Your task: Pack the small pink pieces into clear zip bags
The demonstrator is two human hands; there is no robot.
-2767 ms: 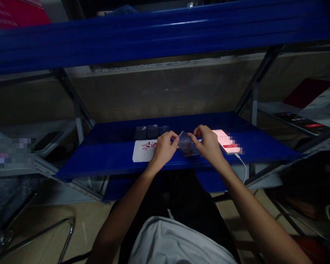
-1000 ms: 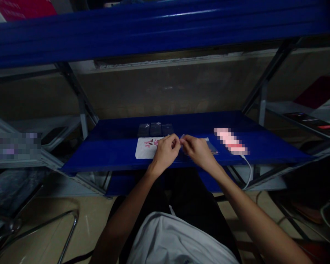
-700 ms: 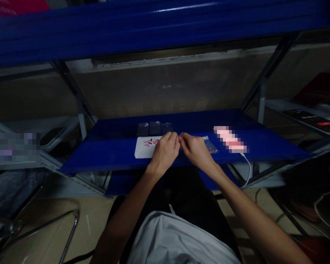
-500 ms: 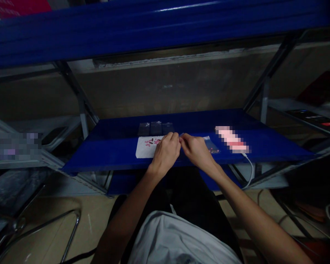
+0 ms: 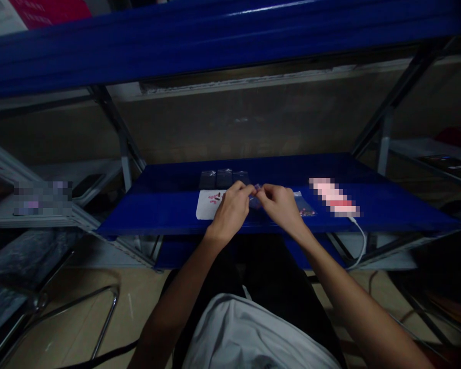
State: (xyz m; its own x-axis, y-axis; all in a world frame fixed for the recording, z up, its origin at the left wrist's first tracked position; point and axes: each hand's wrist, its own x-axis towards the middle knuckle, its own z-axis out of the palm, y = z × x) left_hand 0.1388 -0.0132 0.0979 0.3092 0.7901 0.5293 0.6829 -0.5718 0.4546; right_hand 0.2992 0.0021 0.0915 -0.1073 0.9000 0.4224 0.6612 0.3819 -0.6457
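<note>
My left hand [image 5: 232,209] and my right hand [image 5: 281,205] meet over the middle of the blue shelf, fingertips pinched close together. Between them they grip a small clear plastic bag [image 5: 255,202], its upper edge at the fingertips; its contents are too small to make out. Beside and partly behind my left hand lies a white sheet or shallow tray [image 5: 203,211], bearing small pink pieces [image 5: 213,199] and a few dark ones. Right of my right hand rests another clear bag [image 5: 305,205] with small reddish pieces at its bottom.
Three clear zip bags [image 5: 225,179] lie in a row behind the white sheet. A blurred-out pinkish object [image 5: 334,197] with a white cable [image 5: 363,241] sits on the right of the blue shelf [image 5: 153,205]. An upper blue shelf [image 5: 215,43] overhangs. A metal chair frame [image 5: 109,318] stands lower left.
The view has shifted slightly, moving the scene rightward. My hands have parted a little at the fingertips, and more of the clear bag shows between them.
</note>
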